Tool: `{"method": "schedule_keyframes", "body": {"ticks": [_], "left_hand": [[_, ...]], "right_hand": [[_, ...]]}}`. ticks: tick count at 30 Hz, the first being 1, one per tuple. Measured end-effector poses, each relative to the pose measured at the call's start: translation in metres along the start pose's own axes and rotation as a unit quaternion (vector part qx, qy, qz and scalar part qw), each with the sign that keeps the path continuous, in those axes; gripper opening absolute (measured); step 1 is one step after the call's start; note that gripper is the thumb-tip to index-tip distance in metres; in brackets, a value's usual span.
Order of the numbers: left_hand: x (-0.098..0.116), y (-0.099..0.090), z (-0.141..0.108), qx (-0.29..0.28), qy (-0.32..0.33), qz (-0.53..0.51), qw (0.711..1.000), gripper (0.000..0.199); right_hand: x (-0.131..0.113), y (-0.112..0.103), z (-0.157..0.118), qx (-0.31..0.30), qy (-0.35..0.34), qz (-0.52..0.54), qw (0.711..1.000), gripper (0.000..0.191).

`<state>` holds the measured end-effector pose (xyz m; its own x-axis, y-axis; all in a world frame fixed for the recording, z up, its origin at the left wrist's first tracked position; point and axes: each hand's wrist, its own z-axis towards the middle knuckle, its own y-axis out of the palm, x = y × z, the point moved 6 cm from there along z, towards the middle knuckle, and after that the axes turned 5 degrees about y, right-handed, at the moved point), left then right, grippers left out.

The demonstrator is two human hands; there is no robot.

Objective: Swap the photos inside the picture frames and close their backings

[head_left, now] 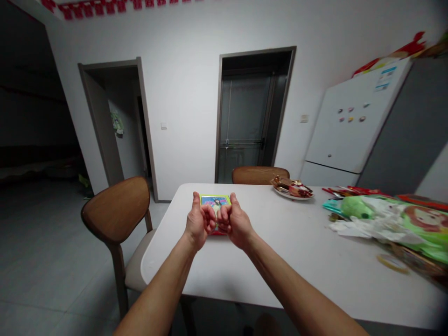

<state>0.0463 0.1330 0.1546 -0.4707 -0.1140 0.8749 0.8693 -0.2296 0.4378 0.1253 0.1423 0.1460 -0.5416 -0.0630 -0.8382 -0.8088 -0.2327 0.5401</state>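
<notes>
Both hands are raised in front of me over the white table (pixel 280 233), their knuckles close together and thumbs pointing up. My left hand (pixel 199 221) has its fingers curled in toward the palm, with nothing visible in them. My right hand (pixel 238 223) mirrors it, fingers curled and thumb raised, also with nothing visible inside. Behind and between the hands is a small rectangular thing with a lime-green border and a blue and pink picture (pixel 210 200). A red lower edge shows beneath the fingers. The hands hide its middle, and I cannot tell whether they touch it.
A plate of wrapped snacks (pixel 294 189) sits at the table's far side. On the right lie a green plush-like bag (pixel 360 207), crumpled wrappings and a roll of tape (pixel 392 263). Wooden chairs (pixel 122 210) stand left and behind. A white fridge (pixel 345 121) is at back right.
</notes>
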Motion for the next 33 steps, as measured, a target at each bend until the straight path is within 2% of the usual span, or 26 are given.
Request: {"method": "schedule_keyframes", "body": {"ticks": [5, 8, 9, 10, 11, 12, 13, 14, 15, 19, 23, 24, 25, 26, 28, 30, 31, 33], "left_hand": [[-0.011, -0.004, 0.001, 0.005, -0.041, 0.007, 0.999, 0.067], [-0.021, -0.012, 0.003, 0.024, -0.061, 0.013, 0.998, 0.067], [-0.026, -0.017, 0.004, 0.034, -0.07, 0.016, 0.997, 0.067], [-0.033, -0.023, 0.004, 0.047, -0.081, 0.02, 0.995, 0.066], [-0.04, -0.03, 0.005, 0.062, -0.093, 0.024, 0.993, 0.064], [-0.049, -0.038, 0.004, 0.077, -0.106, 0.028, 0.991, 0.062], [-0.059, -0.046, 0.003, 0.093, -0.119, 0.031, 0.988, 0.059], [-0.069, -0.055, 0.002, 0.109, -0.132, 0.034, 0.985, 0.055], [-0.079, -0.063, 0.001, 0.123, -0.141, 0.035, 0.982, 0.051], [-0.109, -0.085, -0.004, 0.165, -0.141, 0.034, 0.976, 0.032], [-0.113, -0.079, -0.009, 0.164, -0.08, 0.014, 0.983, 0.022], [-0.109, -0.075, -0.012, 0.163, -0.055, 0.009, 0.985, 0.021], [-0.105, -0.07, -0.016, 0.163, -0.031, 0.005, 0.986, 0.022], [-0.1, -0.065, -0.022, 0.164, -0.011, 0.001, 0.986, 0.023], [-0.088, -0.054, -0.038, 0.158, 0.025, 0.021, 0.987, 0.027], [-0.073, -0.042, -0.056, 0.139, 0.059, 0.103, 0.983, 0.027], [-0.064, -0.036, -0.066, 0.125, 0.078, 0.164, 0.975, 0.027], [-0.048, -0.021, -0.085, 0.077, 0.117, 0.289, 0.947, 0.027]], "right_hand": [[0.012, 0.006, 0.002, -0.017, 0.043, -0.053, 0.998, 0.058], [0.017, -0.002, 0.008, -0.004, 0.02, -0.155, 0.988, 0.057], [0.017, -0.008, 0.013, 0.017, -0.012, -0.241, 0.97, 0.055], [0.015, -0.015, 0.018, 0.046, -0.052, -0.349, 0.935, 0.053], [0.014, -0.022, 0.022, 0.078, -0.092, -0.458, 0.881, 0.049], [0.013, -0.029, 0.027, 0.107, -0.126, -0.555, 0.815, 0.043], [0.015, -0.036, 0.031, 0.125, -0.146, -0.621, 0.76, 0.033], [0.017, -0.043, 0.035, 0.132, -0.155, -0.661, 0.722, 0.022], [0.021, -0.05, 0.039, 0.131, -0.156, -0.684, 0.701, 0.016], [0.036, -0.06, 0.036, 0.106, -0.154, -0.737, 0.649, 0.023], [0.051, -0.046, 0.009, 0.048, -0.163, -0.774, 0.61, 0.019], [0.053, -0.043, 0.0, 0.034, -0.167, -0.77, 0.615, 0.019], [0.052, -0.04, -0.009, 0.024, -0.172, -0.754, 0.633, 0.021], [0.048, -0.038, -0.017, 0.021, -0.176, -0.725, 0.666, 0.024], [0.036, -0.038, -0.031, 0.038, -0.17, -0.626, 0.76, 0.036], [0.023, -0.042, -0.043, 0.071, -0.134, -0.495, 0.855, 0.049], [0.019, -0.044, -0.049, 0.088, -0.105, -0.427, 0.894, 0.052], [0.015, -0.045, -0.063, 0.118, -0.048, -0.303, 0.945, 0.057]]}}
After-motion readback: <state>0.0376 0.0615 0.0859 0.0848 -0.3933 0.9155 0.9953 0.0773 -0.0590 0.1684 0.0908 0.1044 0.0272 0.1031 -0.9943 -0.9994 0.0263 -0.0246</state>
